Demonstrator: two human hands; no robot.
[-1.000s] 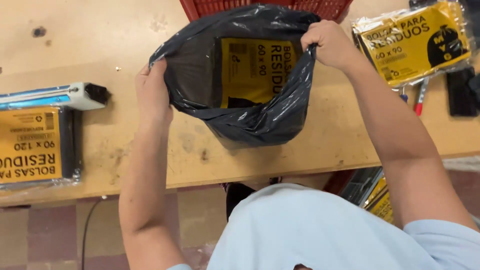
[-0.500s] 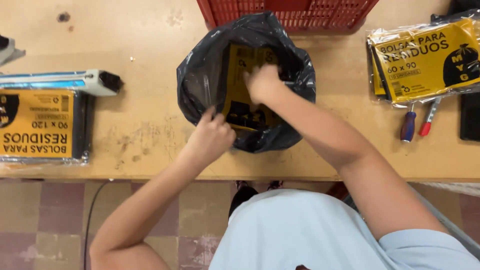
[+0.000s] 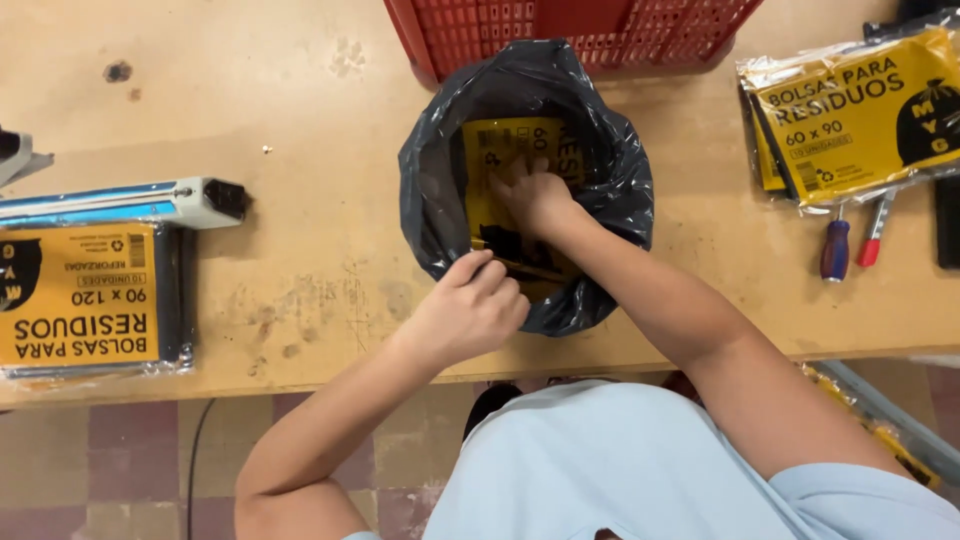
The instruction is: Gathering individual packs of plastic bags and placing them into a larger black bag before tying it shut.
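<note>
A: The tabletop [image 3: 300, 120] carried a black bag [image 3: 620, 190], thin and limp, standing open before a red crate [image 3: 570, 30].

B: And the hands?

A: The left hand [image 3: 470, 310] pinched the near rim; the right hand [image 3: 535, 195], fingers spread, pressed a yellow packet [image 3: 490, 150] down inside. The film looked light and slippery, so the rim seemed the best hold.

Single head-worn view, looking almost straight down from above the person's own light blue shirt [image 3: 640, 470]. Faces the worn wooden counter [image 3: 300, 110] at close range, edge to edge across the frame. Tiled floor [image 3: 130, 450] shows along the bottom. No second view to compare.
</note>
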